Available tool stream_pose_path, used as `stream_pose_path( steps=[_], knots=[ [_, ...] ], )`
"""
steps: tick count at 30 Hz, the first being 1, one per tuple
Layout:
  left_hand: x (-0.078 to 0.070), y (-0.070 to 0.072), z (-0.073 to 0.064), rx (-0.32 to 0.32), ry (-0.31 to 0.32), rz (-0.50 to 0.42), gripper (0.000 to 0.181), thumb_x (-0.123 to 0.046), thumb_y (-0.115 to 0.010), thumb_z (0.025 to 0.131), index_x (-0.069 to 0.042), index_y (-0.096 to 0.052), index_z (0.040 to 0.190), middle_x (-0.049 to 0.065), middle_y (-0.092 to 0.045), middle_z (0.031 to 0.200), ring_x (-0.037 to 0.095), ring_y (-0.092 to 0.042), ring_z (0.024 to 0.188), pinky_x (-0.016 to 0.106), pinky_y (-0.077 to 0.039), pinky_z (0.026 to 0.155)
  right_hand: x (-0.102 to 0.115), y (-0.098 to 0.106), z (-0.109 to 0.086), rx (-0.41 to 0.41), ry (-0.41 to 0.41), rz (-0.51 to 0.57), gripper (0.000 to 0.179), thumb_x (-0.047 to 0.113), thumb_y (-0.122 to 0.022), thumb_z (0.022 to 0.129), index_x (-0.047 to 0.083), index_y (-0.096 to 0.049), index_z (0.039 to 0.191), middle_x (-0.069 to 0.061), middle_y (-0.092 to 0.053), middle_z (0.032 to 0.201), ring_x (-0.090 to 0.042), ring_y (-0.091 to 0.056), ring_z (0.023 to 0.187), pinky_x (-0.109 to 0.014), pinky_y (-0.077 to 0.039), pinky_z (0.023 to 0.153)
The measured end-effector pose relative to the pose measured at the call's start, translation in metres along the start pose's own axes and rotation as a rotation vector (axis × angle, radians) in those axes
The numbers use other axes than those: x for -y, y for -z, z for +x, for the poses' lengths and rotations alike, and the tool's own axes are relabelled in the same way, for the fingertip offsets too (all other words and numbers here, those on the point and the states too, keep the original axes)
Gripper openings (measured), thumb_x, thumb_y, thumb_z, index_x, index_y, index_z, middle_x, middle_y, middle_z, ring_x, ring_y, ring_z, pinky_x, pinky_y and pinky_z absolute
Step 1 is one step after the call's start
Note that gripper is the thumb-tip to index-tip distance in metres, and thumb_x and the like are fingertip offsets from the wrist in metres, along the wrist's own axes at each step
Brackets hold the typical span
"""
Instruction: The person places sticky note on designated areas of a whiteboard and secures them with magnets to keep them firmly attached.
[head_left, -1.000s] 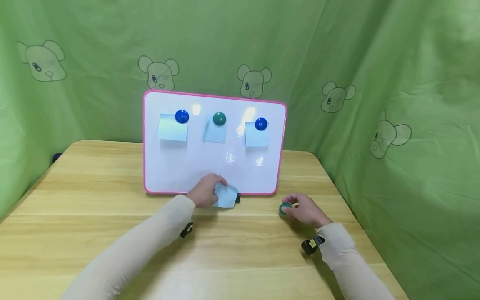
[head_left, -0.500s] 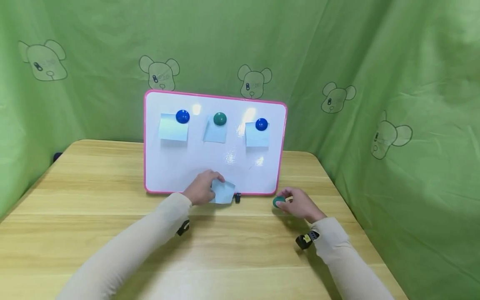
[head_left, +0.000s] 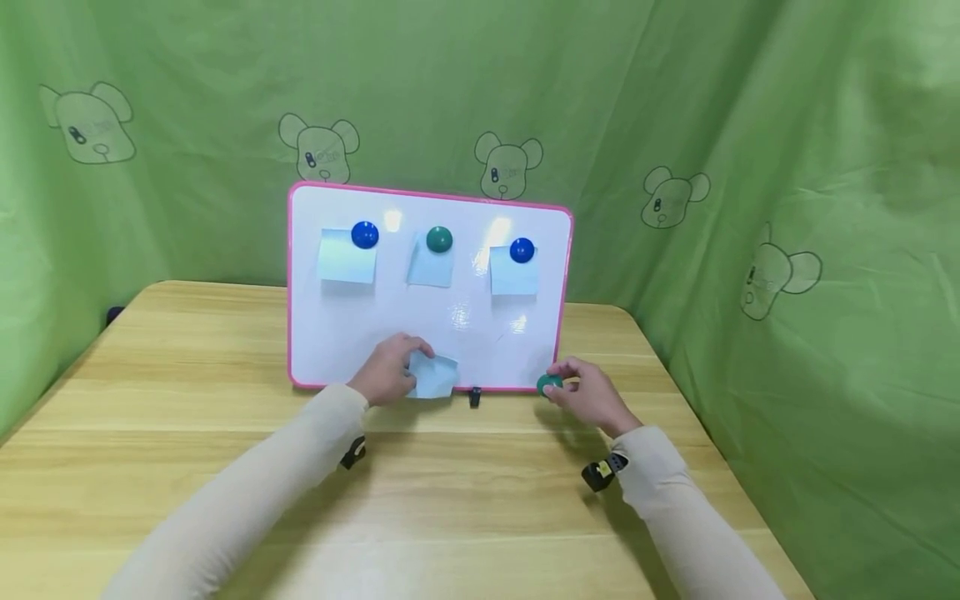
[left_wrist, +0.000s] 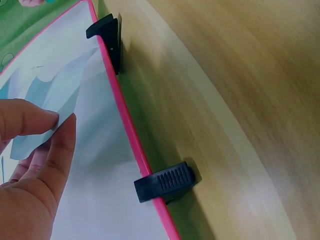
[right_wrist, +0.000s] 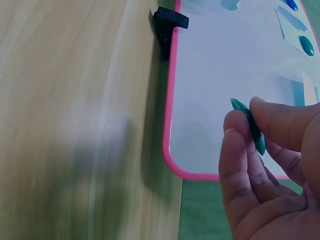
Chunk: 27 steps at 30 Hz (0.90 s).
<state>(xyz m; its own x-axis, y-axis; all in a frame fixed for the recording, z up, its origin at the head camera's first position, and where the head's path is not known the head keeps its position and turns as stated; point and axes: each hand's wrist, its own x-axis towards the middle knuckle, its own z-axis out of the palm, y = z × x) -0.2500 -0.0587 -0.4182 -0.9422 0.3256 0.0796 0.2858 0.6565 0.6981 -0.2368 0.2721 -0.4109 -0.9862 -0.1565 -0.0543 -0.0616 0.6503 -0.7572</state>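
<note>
A white board (head_left: 420, 321) with a pink frame stands upright on the table. My left hand (head_left: 386, 373) pinches a light blue sticky note (head_left: 435, 377) between thumb and fingers, just in front of the board's lower part. In the left wrist view the note (left_wrist: 65, 90) curves away from the fingertips. Near the board's lower right corner, my right hand (head_left: 592, 396) pinches a round green magnet (head_left: 550, 384). The right wrist view shows that magnet (right_wrist: 250, 126) edge-on between thumb and fingers.
Along the board's top, a blue magnet (head_left: 364, 235), a green magnet (head_left: 439, 239) and another blue magnet (head_left: 522, 250) each pin a light blue note. Black clips (left_wrist: 165, 182) grip the bottom edge. Green curtains (head_left: 840, 167) surround the wooden table (head_left: 465, 517).
My left hand has shifted left and slightly up with the sticky note, uncovering a black clip. My right hand has brought the green magnet left and up, closer to the board.
</note>
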Motion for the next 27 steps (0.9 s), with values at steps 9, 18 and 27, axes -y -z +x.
stream_pose_path(
  steps=[9,18,27],
  knots=[
    [0.006,0.009,-0.001,-0.014,0.02,-0.013,0.038,0.009,-0.063,0.08,-0.013,-0.065,0.111,0.008,-0.054,0.111,0.026,-0.049,0.094,0.037,-0.049,0.083,0.011,-0.016,0.014,-0.051,0.062,0.026,0.026,0.007,-0.071,0.088,0.002,-0.062,0.112,-0.013,-0.059,0.107,-0.024,-0.056,0.09,-0.028,-0.053,0.074],
    [0.014,0.017,-0.009,-0.06,-0.007,-0.033,0.03,0.009,-0.062,0.08,-0.009,-0.067,0.103,0.01,-0.06,0.109,0.027,-0.053,0.091,0.04,-0.05,0.081,0.02,-0.03,0.021,-0.067,0.081,0.045,0.027,0.005,-0.07,0.087,0.001,-0.061,0.112,-0.014,-0.061,0.109,-0.026,-0.059,0.092,-0.033,-0.054,0.078],
    [0.019,0.028,-0.011,-0.062,0.034,-0.035,0.028,0.006,-0.063,0.084,-0.01,-0.067,0.107,0.014,-0.061,0.119,0.03,-0.059,0.101,0.045,-0.053,0.088,0.032,-0.038,0.029,-0.071,0.098,0.066,0.024,0.005,-0.068,0.088,0.002,-0.061,0.111,-0.014,-0.059,0.108,-0.025,-0.059,0.089,-0.032,-0.054,0.077]
  ],
)
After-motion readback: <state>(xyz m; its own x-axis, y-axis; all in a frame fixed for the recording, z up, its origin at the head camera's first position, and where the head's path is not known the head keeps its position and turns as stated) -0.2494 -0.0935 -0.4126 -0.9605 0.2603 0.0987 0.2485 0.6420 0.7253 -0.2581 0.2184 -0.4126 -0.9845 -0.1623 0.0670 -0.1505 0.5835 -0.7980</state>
